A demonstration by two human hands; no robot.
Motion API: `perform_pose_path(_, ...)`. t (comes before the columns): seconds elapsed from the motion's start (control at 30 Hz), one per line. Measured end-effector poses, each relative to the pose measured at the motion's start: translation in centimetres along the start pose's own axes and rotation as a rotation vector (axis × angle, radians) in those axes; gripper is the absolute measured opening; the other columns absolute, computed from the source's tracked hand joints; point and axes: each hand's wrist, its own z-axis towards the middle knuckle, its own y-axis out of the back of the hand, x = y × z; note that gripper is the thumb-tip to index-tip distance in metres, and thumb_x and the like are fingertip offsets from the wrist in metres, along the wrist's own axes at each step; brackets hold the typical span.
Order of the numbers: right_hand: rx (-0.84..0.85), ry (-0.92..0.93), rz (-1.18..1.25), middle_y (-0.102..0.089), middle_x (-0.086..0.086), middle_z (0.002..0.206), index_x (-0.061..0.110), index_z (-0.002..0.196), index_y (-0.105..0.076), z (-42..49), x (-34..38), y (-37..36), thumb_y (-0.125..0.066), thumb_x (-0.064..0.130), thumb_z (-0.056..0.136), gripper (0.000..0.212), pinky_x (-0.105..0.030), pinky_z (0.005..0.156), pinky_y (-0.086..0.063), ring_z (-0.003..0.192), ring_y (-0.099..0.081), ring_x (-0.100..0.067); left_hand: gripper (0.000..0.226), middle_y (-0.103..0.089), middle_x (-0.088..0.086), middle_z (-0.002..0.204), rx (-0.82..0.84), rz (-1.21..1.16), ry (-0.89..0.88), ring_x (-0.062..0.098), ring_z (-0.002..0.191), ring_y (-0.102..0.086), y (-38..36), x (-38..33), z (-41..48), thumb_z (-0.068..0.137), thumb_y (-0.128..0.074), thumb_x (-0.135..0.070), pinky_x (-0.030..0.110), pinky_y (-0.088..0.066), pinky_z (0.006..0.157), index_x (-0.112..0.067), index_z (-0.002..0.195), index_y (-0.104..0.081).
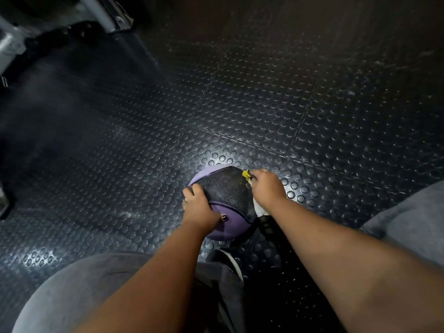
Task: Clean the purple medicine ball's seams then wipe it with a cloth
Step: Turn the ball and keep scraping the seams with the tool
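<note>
- We are looking straight down at the purple medicine ball (225, 222), which is sitting on the studded rubber floor (288, 104) just ahead of our knees, a little below the middle of the view.
- The ball is showing a wide black panel (225, 188) of rough texture across its top, with purple surface above it on the far left and below it on the near side; dark seam lines are running along the panel's edges.
- Our left hand (198, 205) is gripping the ball's left side, with the fingers curling over onto the edge of the black panel and the palm lying against the purple part.
- Our right hand (265, 186) is reaching to the ball's far right edge and is pinching a cloth (260, 209) against it; a yellow bit of the cloth is poking out past the fingertips at the top, and a white part is hanging out under the wrist, touching the ball's right side.
- The right hand's fingers are bending down around the cloth, so we cannot tell how much of it is lying between the hand and the ball.
- A small dark round thing is showing on the purple surface just beside the left wrist; we cannot tell what it is.
- Our grey trousers (72, 284) are filling the lower left corner and the right edge, and a dark shoe (228, 260) with a pale sole is resting on the floor just nearer to us than the ball.
- A pale metal frame (113, 13) is standing on the floor in the far left corner, well apart from the ball.
- Light is falling brightest on the floor just beyond the ball.
</note>
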Motion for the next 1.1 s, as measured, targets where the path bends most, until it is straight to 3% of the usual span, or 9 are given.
perform_pose_path(0.2,0.043,-0.015,0.048,-0.055,-0.012,0.134,0.015,0.128,-0.06,0.5,-0.1,0.2,-0.046,0.009,0.096,0.036,-0.034,0.095,-0.046,0.115,-0.055,-0.031,0.094,-0.026,0.01,0.137,-0.005,-0.021,0.008,0.04,0.128,-0.04,-0.2,-0.7,-0.3,0.064,-0.093,-0.026,0.054,-0.039,0.111,-0.01,0.131,-0.03)
perform_pose_path(0.53,0.111,0.091,0.091,-0.063,-0.007,0.115,0.013,0.115,-0.066,-4.8,-0.6,1.2,-0.055,0.008,0.089,0.029,-0.021,0.078,-0.041,0.099,-0.06,-0.025,0.079,-0.029,0.016,0.132,0.025,-0.043,0.071,0.041,0.12,-0.048,1.5,-1.7,1.3,0.074,-0.086,-0.022,0.049,-0.043,0.106,-0.006,0.129,-0.033)
perform_pose_path(0.63,0.061,0.037,0.156,-0.065,-0.007,0.11,0.013,0.116,-0.066,-5.7,-0.8,0.6,-0.057,0.011,0.09,0.028,-0.018,0.076,-0.039,0.095,-0.062,-0.022,0.084,-0.028,0.012,0.129,0.032,0.007,0.043,0.042,0.123,-0.043,1.1,-1.6,1.3,0.067,-0.089,-0.021,0.052,-0.041,0.108,-0.012,0.127,-0.031)
perform_pose_path(0.8,-0.052,-0.109,0.265,-0.067,-0.01,0.094,0.013,0.103,-0.064,-4.9,-0.2,-0.4,-0.055,0.013,0.092,0.013,-0.024,0.063,-0.038,0.077,-0.059,-0.023,0.083,-0.021,0.011,0.144,0.023,0.048,-0.004,0.047,0.137,-0.025,0.1,-1.7,0.4,0.077,-0.084,-0.019,0.053,-0.033,0.113,-0.011,0.136,-0.026)
perform_pose_path(1.1,-0.023,-0.149,0.17,-0.065,-0.012,0.1,0.013,0.106,-0.063,-0.2,0.1,0.7,-0.053,0.017,0.095,0.016,-0.026,0.065,-0.036,0.083,-0.058,-0.026,0.095,-0.018,0.012,0.146,0.044,0.163,-0.103,0.043,0.141,-0.021,-0.8,-0.9,-1.0,0.068,-0.089,-0.032,0.051,-0.031,0.117,-0.012,0.137,-0.026)
